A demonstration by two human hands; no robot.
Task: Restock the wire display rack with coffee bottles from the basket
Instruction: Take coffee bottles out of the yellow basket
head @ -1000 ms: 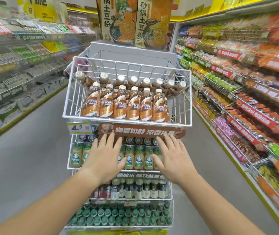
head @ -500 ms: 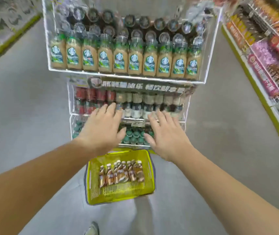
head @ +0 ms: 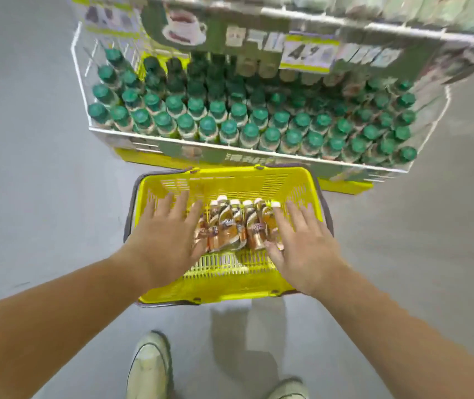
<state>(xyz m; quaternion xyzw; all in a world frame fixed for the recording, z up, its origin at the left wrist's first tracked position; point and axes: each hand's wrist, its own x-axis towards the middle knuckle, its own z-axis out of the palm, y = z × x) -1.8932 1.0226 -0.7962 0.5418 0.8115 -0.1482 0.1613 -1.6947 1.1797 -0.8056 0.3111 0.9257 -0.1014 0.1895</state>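
Aisle floor (head: pixel 42 197): basket (head: pixel 230 182) now close; left hand (head: pixel 160 237), right hand (head: pixel 305 249) lowered flanking coffee bottles (head: pixel 231 226), grips spread, empty.

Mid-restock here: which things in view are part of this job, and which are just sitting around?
Part of the job:
- coffee bottles, lying in the yellow basket
- wire display rack
- left hand and right hand, both spread open on either side of the bottles

Just there:
- green-capped bottles filling the rack's lowest tier
- price tag
- shoes
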